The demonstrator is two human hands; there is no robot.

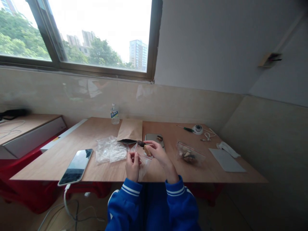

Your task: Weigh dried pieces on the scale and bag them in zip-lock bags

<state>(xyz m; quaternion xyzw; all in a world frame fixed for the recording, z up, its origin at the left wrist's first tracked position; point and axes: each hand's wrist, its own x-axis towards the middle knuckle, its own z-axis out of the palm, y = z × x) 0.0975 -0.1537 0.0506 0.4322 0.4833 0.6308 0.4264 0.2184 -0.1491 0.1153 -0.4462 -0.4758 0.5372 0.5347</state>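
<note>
My left hand [132, 165] is closed, pinching the edge of a small clear plastic bag [143, 163] at the table's front edge. My right hand [157, 152] is closed around small brownish and dark pieces [147, 149], held just above the bag's opening. Both wrists wear blue sleeves with white stripes. A pile of empty clear bags [109, 150] lies just left of my hands. A filled clear bag [190, 155] with similar pieces lies to the right.
On the wooden table [60, 157] lie a phone [76, 166] on a cable, a brown paper envelope [130, 130], a grey tray [154, 138], a water bottle [115, 114], a screwdriver [187, 129], a tape roll [198, 129] and grey paper [226, 159].
</note>
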